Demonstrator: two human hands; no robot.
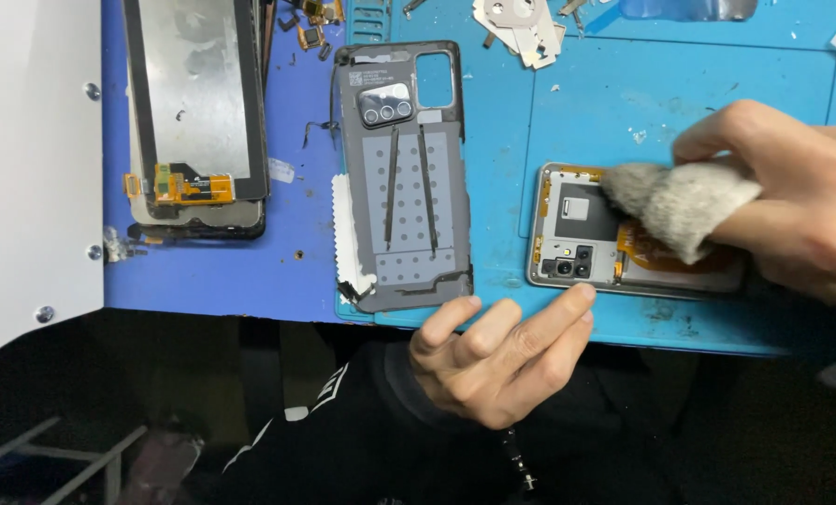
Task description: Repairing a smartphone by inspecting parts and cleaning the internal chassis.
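Fingers of my right hand are pinching a wad of grey-white cloth and pressing it onto the opened phone, which is lying flat on the blue work mat near the table's front edge. I am seeing the phone's bare inside: a grey shield, an orange flex strip and a small camera cluster at its lower left corner. The cloth and my hand are covering the phone's right half, so I cannot make out what sits under them, and the frame's right edge is cutting off my wrist.

My left hand is lying relaxed, grasping nothing, its fingertips resting on the mat's front edge, touching or nearly touching the phone's lower side; I cannot tell which. Its palm is hanging past the table, over dark clothing.

Left of the phone, a detached back cover is lying inside-up with peeling white adhesive along its left side. Further left, a display panel is running out past the top edge. Small metal parts are scattered at the top, too cropped to identify.
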